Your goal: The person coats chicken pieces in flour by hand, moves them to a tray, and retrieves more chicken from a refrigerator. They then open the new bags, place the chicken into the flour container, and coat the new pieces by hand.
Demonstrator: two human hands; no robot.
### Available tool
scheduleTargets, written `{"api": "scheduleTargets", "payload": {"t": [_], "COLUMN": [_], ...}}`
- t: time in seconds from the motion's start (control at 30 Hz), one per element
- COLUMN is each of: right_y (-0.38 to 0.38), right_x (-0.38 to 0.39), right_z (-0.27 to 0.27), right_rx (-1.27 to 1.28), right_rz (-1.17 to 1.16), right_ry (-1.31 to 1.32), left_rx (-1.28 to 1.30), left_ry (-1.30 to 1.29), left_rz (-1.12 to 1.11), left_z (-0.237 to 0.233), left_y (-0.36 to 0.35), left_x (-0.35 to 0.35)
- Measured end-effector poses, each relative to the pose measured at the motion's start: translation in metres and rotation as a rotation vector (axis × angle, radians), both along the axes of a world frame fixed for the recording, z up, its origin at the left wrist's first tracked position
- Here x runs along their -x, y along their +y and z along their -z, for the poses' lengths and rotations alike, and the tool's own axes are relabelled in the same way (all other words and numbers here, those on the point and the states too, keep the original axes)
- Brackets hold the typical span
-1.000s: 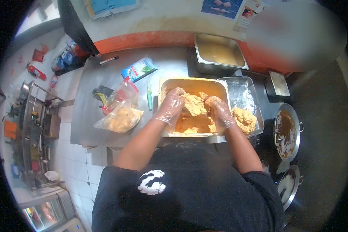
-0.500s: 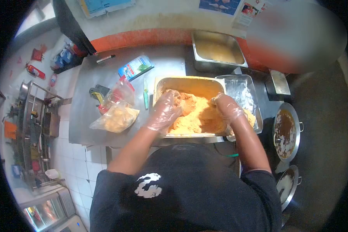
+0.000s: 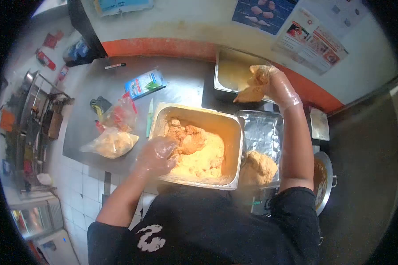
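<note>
My right hand, in a clear plastic glove with crumb-caked fingertips, is closed on a coated chicken piece. It holds this over the near right edge of a deep metal pan of cloudy yellowish liquid. In front of me a large metal pan contains pale orange flour. Several chicken pieces with a clumpy coating lie at its left. My gloved left hand is at that pan's left wall, beside the chicken; its fingers are blurred and partly hidden.
A clear tray holds a breaded heap on the right. Leftward lie a green-handled knife, a blue packet, plastic bags and a marker. A large round pan stands far right.
My right hand has left the flour pan and moved up and right to the liquid pan with a chicken piece. My left hand has drawn back to the flour pan's left wall. The view has turned.
</note>
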State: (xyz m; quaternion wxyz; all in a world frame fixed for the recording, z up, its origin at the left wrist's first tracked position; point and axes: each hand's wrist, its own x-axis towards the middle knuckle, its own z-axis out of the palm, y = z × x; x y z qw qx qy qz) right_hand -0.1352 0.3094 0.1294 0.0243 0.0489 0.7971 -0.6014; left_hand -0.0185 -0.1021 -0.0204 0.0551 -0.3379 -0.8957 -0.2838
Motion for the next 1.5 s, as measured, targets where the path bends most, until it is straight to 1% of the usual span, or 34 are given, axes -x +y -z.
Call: {"api": "scheduleTargets", "payload": {"t": [0.03, 0.13, 0.2, 0.23, 0.27, 0.33, 0.37, 0.43, 0.47, 0.53, 0.6, 0.67, 0.7, 0.73, 0.77, 0.83, 0.9, 0.97, 1.03, 1.07, 1.1, 1.13, 1.2, 1.23, 1.27, 1.3, 1.33, 1.37, 1.43, 1.47, 1.5], "right_y": [0.015, 0.078, 0.131, 0.153, 0.173, 0.198, 0.206, 0.205, 0.206, 0.194, 0.161, 0.145, 0.128, 0.119, 0.154, 0.131, 0.122, 0.135, 0.154, 0.159, 0.155, 0.146, 0.083, 0.082, 0.066, 0.042, 0.022, 0.002, -0.041, -0.056, -0.072], "right_x": [0.022, 0.089, 0.135, 0.156, 0.176, 0.198, 0.205, 0.210, 0.210, 0.198, 0.169, 0.153, 0.142, 0.135, 0.167, 0.144, 0.142, 0.162, 0.190, 0.192, 0.184, 0.171, 0.107, 0.111, 0.089, 0.058, 0.035, 0.014, -0.028, -0.035, -0.041], "right_z": [0.008, 0.075, 0.141, 0.171, 0.198, 0.246, 0.266, 0.280, 0.285, 0.266, 0.184, 0.147, 0.121, 0.108, 0.144, 0.124, 0.116, 0.137, 0.175, 0.187, 0.182, 0.167, 0.080, 0.084, 0.064, 0.043, 0.027, 0.014, -0.004, 0.001, 0.007], "right_rx": [-0.053, -0.403, -0.903, -0.903, -0.903, -0.784, -0.664, -0.511, -0.478, -0.289, 0.020, -0.199, -0.077, 0.045, -0.099, -0.151, -0.158, -0.113, 0.048, 0.131, -0.001, -0.132, 0.106, 0.259, 0.200, 0.006, -0.134, -0.186, -0.246, -0.193, -0.145], "right_rz": [-0.011, -0.029, -0.133, -0.112, -0.090, 0.000, 0.068, 0.122, 0.111, 0.097, 0.092, 0.045, 0.140, 0.236, 0.098, 0.089, 0.088, 0.109, 0.177, 0.218, 0.146, 0.071, 0.092, 0.104, 0.066, -0.014, -0.073, -0.117, -0.217, -0.283, -0.343], "right_ry": [-0.034, 0.087, 0.319, 0.246, 0.172, 0.026, -0.047, -0.085, -0.049, -0.104, -0.286, -0.069, -0.074, -0.077, 0.023, 0.081, 0.070, -0.028, -0.023, -0.020, 0.034, 0.081, -0.012, -0.069, 0.006, 0.193, 0.338, 0.427, 0.372, 0.271, 0.166], "left_rx": [-0.032, 0.024, 0.102, 0.139, 0.168, 0.227, 0.237, 0.256, 0.271, 0.301, 0.258, 0.250, 0.264, 0.278, 0.283, 0.301, 0.315, 0.314, 0.287, 0.273, 0.261, 0.250, 0.300, 0.328, 0.252, 0.175, 0.096, 0.139, 0.016, -0.047, -0.037], "left_ry": [-0.017, -0.024, -0.178, -0.257, -0.234, -0.195, -0.201, -0.212, -0.218, -0.226, -0.192, -0.170, -0.164, -0.157, -0.168, -0.180, -0.190, -0.186, -0.168, -0.158, -0.149, -0.146, -0.202, -0.238, -0.113, 0.012, 0.143, -0.009, -0.103, -0.152, -0.234], "left_rz": [-0.022, -0.047, -0.114, -0.150, -0.133, -0.097, -0.097, -0.095, -0.101, -0.110, -0.095, -0.093, -0.099, -0.104, -0.097, -0.074, -0.084, -0.086, -0.083, -0.078, -0.074, -0.071, -0.084, -0.081, -0.078, -0.072, -0.063, -0.055, -0.033, -0.028, 0.023], "left_z": [-0.002, 0.005, 0.017, 0.021, 0.018, 0.001, -0.001, -0.006, -0.011, -0.023, -0.015, -0.014, -0.017, -0.019, -0.019, -0.017, -0.020, -0.020, -0.014, -0.012, -0.010, -0.009, -0.010, -0.008, -0.003, 0.005, 0.010, 0.011, -0.011, -0.021, -0.024], "left_y": [0.001, 0.002, -0.007, -0.008, -0.005, 0.002, 0.004, 0.007, 0.009, 0.013, 0.010, 0.011, 0.012, 0.013, 0.013, 0.011, 0.014, 0.013, 0.012, 0.011, 0.010, 0.008, 0.009, 0.008, 0.008, 0.006, 0.002, -0.003, 0.000, 0.000, -0.003], "left_x": [0.000, 0.000, -0.004, -0.006, -0.006, -0.002, -0.001, 0.000, 0.000, 0.000, -0.001, -0.002, -0.003, -0.003, -0.004, -0.001, -0.001, -0.002, -0.004, -0.004, -0.004, -0.006, -0.003, -0.004, -0.005, -0.007, -0.006, -0.004, -0.004, -0.006, -0.007]}}
